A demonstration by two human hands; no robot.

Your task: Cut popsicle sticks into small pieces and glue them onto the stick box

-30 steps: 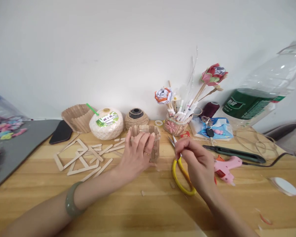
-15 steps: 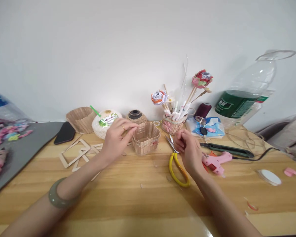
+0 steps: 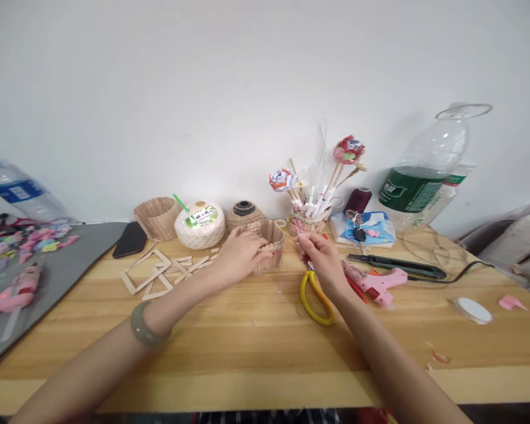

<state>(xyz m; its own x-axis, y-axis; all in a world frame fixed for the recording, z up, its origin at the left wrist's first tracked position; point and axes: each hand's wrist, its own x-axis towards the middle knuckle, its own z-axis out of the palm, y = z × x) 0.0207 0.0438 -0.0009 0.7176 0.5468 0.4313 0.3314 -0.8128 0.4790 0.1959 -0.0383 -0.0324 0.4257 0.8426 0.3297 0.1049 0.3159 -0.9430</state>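
A small basket (image 3: 276,235) made of wooden craft sticks stands on the table in the middle of the head view. My left hand (image 3: 239,254) lies over its near left side, thumb and fingers closing at the front rim and hiding part of it. Just right of the basket, my right hand (image 3: 321,259) is raised with thumb and forefinger pinched together. Whatever is in that pinch is too small to make out. Under this hand lie yellow-handled scissors (image 3: 309,306), their blades mostly covered by the hand.
Loose craft sticks (image 3: 159,271) lie left. Behind stand another stick basket (image 3: 156,218), a coconut (image 3: 201,227), a twine spool (image 3: 246,215) and a pot of paper flowers (image 3: 309,222). Rightward are a pink glue gun (image 3: 386,285), a box cutter (image 3: 401,266) and a large bottle (image 3: 413,188).
My left hand has moved rightward from the basket's left rim to its front. My right hand has shifted slightly left towards the basket, and the view has turned a little.
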